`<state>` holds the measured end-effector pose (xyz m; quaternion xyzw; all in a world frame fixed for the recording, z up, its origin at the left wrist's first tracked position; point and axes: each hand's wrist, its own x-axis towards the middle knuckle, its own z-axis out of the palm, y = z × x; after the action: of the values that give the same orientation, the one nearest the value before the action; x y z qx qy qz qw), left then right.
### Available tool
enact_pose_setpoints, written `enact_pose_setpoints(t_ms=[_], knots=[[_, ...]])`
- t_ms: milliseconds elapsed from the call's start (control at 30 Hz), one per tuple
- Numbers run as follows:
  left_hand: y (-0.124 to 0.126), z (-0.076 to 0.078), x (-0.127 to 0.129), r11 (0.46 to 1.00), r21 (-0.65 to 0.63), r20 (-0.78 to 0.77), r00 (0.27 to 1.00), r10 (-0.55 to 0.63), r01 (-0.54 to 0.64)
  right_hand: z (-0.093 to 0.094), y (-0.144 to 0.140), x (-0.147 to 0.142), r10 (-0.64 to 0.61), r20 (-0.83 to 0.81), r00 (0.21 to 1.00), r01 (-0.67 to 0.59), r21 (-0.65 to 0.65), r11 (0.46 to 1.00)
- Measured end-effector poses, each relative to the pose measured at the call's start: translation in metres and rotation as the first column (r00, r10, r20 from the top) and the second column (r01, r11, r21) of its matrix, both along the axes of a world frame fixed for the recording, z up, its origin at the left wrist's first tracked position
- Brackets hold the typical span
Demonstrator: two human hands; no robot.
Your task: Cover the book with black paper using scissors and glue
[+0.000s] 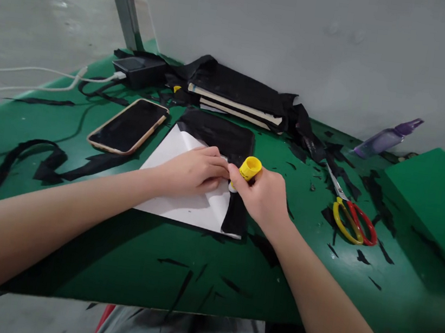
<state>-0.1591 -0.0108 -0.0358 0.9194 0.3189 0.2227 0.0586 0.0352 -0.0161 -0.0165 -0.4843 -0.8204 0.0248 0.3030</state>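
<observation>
A sheet of white paper point(172, 201) lies over a black-covered flat piece point(218, 133) on the table, its right edge curled back. My left hand point(201, 172) rests on this paper, fingers bent together and closed at the turned-back edge. In my right hand point(266, 194) is a yellow glue stick point(251, 167), gripped between thumb and fingers. It tilts with its white end down at the black strip point(236, 212) beside the paper. The fingertips of both hands nearly meet there; my right fingers are partly hidden behind the glue stick.
Behind stand stacked black-covered books point(240, 92). A phone point(128, 126) and a black box with a white cable point(139, 68) are at left. Scissors point(350, 219), a purple bottle point(386, 139) and a green box point(435, 200) lie right. Black scraps litter the green table point(119, 262).
</observation>
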Motion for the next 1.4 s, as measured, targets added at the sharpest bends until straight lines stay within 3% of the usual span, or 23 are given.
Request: enact_pose_setpoints(t_ms=[467, 700, 800, 933, 1033, 1100, 1267, 1400], knots=[[-0.001, 0.001, 0.001, 0.999, -0.037, -0.042, 0.999, 0.020, -0.022, -0.003, 0.000, -0.006, 0.069, 0.029, 0.997, -0.067, -0.055, 0.996], [-0.002, 0.003, 0.001, 0.998, -0.055, -0.016, 1.000, 0.009, -0.009, 0.004, -0.003, -0.007, 0.085, -0.031, 0.996, -0.090, -0.226, 0.970], [-0.001, 0.002, -0.001, 0.998, -0.063, -0.009, 1.000, -0.005, 0.004, 0.005, -0.004, -0.004, 0.086, -0.103, 0.991, -0.114, -0.307, 0.945], [0.000, -0.001, -0.001, 0.997, -0.071, 0.016, 1.000, 0.005, -0.004, 0.008, -0.004, 0.002, -0.004, -0.364, 0.931, -0.158, -0.415, 0.896], [0.001, -0.003, -0.001, 0.998, -0.063, 0.030, 1.000, 0.008, -0.006, 0.010, -0.005, 0.004, -0.058, -0.540, 0.840, -0.141, -0.320, 0.937], [0.001, -0.004, -0.001, 0.999, -0.049, 0.026, 1.000, 0.015, -0.013, 0.011, -0.004, 0.004, -0.056, -0.562, 0.825, -0.089, -0.228, 0.970], [-0.001, -0.003, -0.001, 0.999, 0.008, 0.006, 0.999, 0.037, -0.037, 0.002, -0.001, 0.002, 0.010, -0.333, 0.943, -0.045, -0.098, 0.994], [-0.003, 0.000, 0.000, 0.999, -0.010, 0.005, 0.999, 0.048, -0.048, -0.004, 0.001, 0.000, 0.010, -0.265, 0.964, -0.022, -0.042, 0.999]])
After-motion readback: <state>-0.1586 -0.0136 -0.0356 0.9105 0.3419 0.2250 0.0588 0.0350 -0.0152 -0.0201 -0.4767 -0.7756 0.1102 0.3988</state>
